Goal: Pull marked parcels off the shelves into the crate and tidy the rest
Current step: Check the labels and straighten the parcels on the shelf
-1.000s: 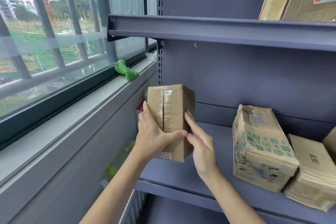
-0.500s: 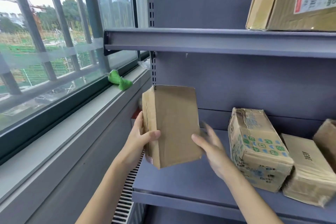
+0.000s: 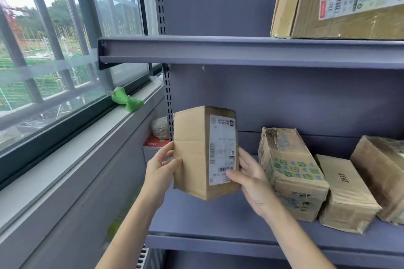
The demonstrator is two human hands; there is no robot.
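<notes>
Here the step in hand looks like inspection — the small brown parcel point(image 3: 205, 153) is held upright in the air, just above the front left part of the middle shelf point(image 3: 218, 220), its white shipping label point(image 3: 223, 148) turned toward the camera; the left hand point(image 3: 161, 166) grips the parcel's left edge, thumb across the front face, and the right hand point(image 3: 251, 181) clasps its right edge with the thumb laid on the lower part of the label; to the right of the parcel three more boxes rest on the same shelf — a green-printed box point(image 3: 290, 172) nearest, then a plain carton point(image 3: 347, 194), then a worn box point(image 3: 382, 172) at the frame edge; no crate is in view; the next move, as I judge it, calls for deciding whether this parcel bears the mark — no mark beyond the label shows — then carrying it to the crate or setting it back squarely on the shelf.
</notes>
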